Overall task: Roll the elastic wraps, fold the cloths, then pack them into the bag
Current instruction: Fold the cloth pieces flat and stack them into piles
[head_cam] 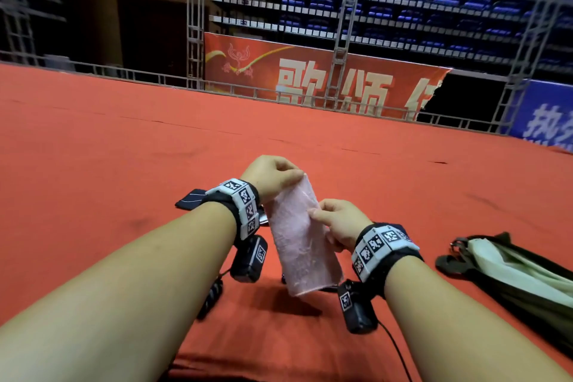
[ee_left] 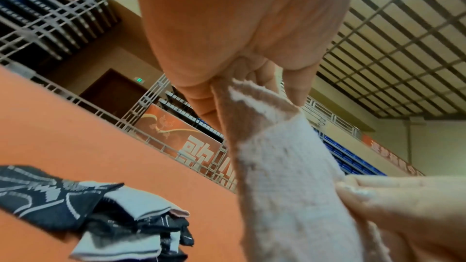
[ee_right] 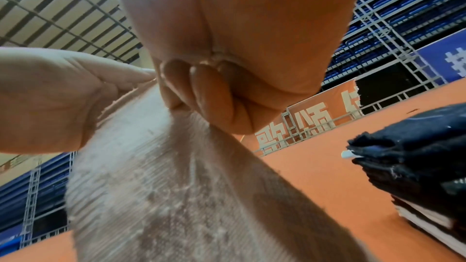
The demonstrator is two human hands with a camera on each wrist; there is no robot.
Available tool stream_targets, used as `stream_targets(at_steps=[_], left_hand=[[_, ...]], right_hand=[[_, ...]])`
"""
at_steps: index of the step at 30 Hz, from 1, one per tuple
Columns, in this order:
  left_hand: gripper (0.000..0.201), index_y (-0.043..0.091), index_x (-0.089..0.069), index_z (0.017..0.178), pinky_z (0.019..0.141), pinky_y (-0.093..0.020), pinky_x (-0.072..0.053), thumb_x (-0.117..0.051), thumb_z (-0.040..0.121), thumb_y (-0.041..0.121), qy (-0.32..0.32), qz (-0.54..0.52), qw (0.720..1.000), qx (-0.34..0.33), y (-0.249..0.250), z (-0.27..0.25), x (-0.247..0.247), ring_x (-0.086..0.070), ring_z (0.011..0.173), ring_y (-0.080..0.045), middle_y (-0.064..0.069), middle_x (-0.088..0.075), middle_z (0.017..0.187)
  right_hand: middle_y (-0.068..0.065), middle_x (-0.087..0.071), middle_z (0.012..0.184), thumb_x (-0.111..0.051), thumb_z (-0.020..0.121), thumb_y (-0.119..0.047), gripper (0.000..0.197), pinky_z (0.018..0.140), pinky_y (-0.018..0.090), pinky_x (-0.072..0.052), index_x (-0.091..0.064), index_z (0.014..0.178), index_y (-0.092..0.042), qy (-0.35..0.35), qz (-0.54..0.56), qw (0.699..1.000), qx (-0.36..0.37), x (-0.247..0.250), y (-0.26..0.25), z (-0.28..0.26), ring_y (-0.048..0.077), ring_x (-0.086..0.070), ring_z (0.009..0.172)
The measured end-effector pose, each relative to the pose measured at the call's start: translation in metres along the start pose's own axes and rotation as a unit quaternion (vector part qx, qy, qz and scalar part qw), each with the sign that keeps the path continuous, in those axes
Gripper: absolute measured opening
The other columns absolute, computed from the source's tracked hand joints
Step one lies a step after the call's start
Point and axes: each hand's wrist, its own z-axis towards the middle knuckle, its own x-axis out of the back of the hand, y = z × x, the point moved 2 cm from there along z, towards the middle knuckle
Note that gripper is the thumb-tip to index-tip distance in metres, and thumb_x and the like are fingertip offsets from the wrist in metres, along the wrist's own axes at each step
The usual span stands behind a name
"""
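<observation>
On the left we see a small pile of dark patterned cloths (ee_left: pixel 95 216) lying on the red floor (head_cam: pixel 124 139), just behind our left wrist. We judge it lies there so that it is out of the way and can be packed later; we cannot tell if every piece in it is already folded.

Our left hand (head_cam: pixel 273 175) is raised above the floor and pinches the upper end of the pink cloth (head_cam: pixel 302 245) between thumb and curled fingers. In the left wrist view the top edge shows two layers meeting, so the cloth seems to be doubled already. It is held up in the air and hangs down between our two forearms, probably because gravity pulls it straight and the edges then align more easily.

Our right hand (head_cam: pixel 336 223) grasps the right side edge of the same cloth, lower than the left hand, with thumb on top and fingers curled below. We think this grip keeps the strip flat and prepares the next fold.

To the right, near the right edge of the view, the dark bag (head_cam: pixel 514 273) lies on the floor with its light lining showing at the open mouth, turned toward us. It is close beside our right arm, so the finished pieces need only a short way.
</observation>
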Motion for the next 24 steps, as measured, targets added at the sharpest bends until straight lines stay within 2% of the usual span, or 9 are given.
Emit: stream_targets(at_steps=[3,6,9,12,15,17,19,21,24], left_hand=[[0.034,0.012,-0.070,0.098,0.065,-0.033,-0.053,-0.058,0.100,0.044,0.022,-0.075,0.992,0.102,-0.010,-0.006,-0.007,-0.063,0.066,-0.018,-0.005,-0.071,0.086],[0.036,0.012,-0.052,0.105,0.063,-0.032,-0.055,-0.039,0.107,0.046,-0.029,-0.310,0.911,0.272,-0.023,-0.026,-0.024,-0.067,0.069,-0.024,-0.013,-0.069,0.090],[0.039,0.014,-0.053,0.101,0.064,-0.029,-0.054,-0.041,0.104,0.052,-0.121,-0.312,0.883,0.328,-0.040,-0.043,-0.039,-0.066,0.067,-0.019,-0.005,-0.069,0.082],[0.020,0.019,-0.057,0.081,0.055,-0.022,-0.047,-0.067,0.095,0.029,-0.174,-0.248,0.904,0.303,-0.053,-0.048,-0.052,-0.043,0.048,-0.011,0.006,-0.052,0.059],[0.012,0.015,-0.062,0.086,0.056,-0.024,-0.051,-0.073,0.090,0.014,-0.183,-0.217,0.918,0.277,-0.066,-0.041,-0.059,-0.043,0.053,-0.011,0.002,-0.055,0.065],[0.016,0.018,-0.061,0.091,0.052,-0.022,-0.043,-0.074,0.088,0.009,-0.184,-0.211,0.929,0.241,-0.068,-0.032,-0.059,-0.042,0.052,-0.011,0.000,-0.054,0.066],[0.025,0.019,-0.057,0.083,0.051,-0.021,-0.034,-0.074,0.086,0.001,-0.154,-0.206,0.946,0.195,-0.062,-0.024,-0.056,-0.039,0.052,-0.011,0.000,-0.052,0.063],[0.030,0.019,-0.058,0.074,0.056,-0.025,-0.037,-0.075,0.081,-0.005,-0.117,-0.181,0.966,0.143,-0.059,-0.016,-0.054,-0.047,0.058,-0.013,0.000,-0.057,0.065],[0.027,0.021,-0.063,0.072,0.077,-0.037,-0.049,-0.081,0.074,0.000,-0.104,-0.080,0.987,0.093,-0.066,-0.010,-0.055,-0.059,0.074,-0.016,0.000,-0.066,0.076]], right_hand=[[0.004,-0.036,0.041,-0.059,0.100,-0.021,0.028,0.041,0.014,-0.025,-0.051,0.072,-0.018,0.014,0.047,0.998,-0.029,0.004,0.007,-0.006,0.014,-0.031,0.031],[0.007,-0.037,0.052,-0.055,0.102,-0.023,0.027,0.043,0.015,-0.025,-0.049,0.075,-0.019,0.036,0.119,0.990,-0.064,0.011,0.017,-0.010,0.015,-0.031,0.040],[0.006,-0.037,0.058,-0.051,0.103,-0.022,0.022,0.042,0.016,-0.024,-0.047,0.082,-0.020,0.058,0.164,0.981,-0.084,0.016,0.022,-0.015,0.015,-0.031,0.038],[0.004,-0.038,0.058,-0.051,0.103,-0.022,0.017,0.042,0.018,-0.026,-0.047,0.086,-0.020,0.057,0.172,0.978,-0.101,0.016,0.026,-0.015,0.014,-0.034,0.037],[0.006,-0.041,0.062,-0.054,0.101,-0.016,0.008,0.037,0.019,-0.032,-0.050,0.093,-0.017,0.052,0.167,0.978,-0.112,0.013,0.030,-0.017,0.016,-0.040,0.037],[0.010,-0.053,0.069,-0.054,0.100,-0.011,0.005,0.036,0.023,-0.043,-0.052,0.095,-0.013,0.055,0.177,0.977,-0.107,0.012,0.030,-0.014,0.020,-0.055,0.043],[0.013,-0.066,0.085,-0.055,0.099,-0.007,0.005,0.043,0.028,-0.053,-0.056,0.095,-0.011,0.062,0.196,0.975,-0.084,0.014,0.029,-0.009,0.023,-0.067,0.057],[0.014,-0.068,0.096,-0.057,0.097,-0.004,0.009,0.051,0.030,-0.056,-0.060,0.097,-0.013,0.077,0.193,0.977,-0.045,0.019,0.030,-0.001,0.024,-0.070,0.069],[0.015,-0.070,0.097,-0.057,0.088,0.006,0.025,0.063,0.038,-0.057,-0.064,0.099,-0.016,0.084,0.122,0.989,-0.015,0.020,0.043,0.008,0.030,-0.070,0.079]])
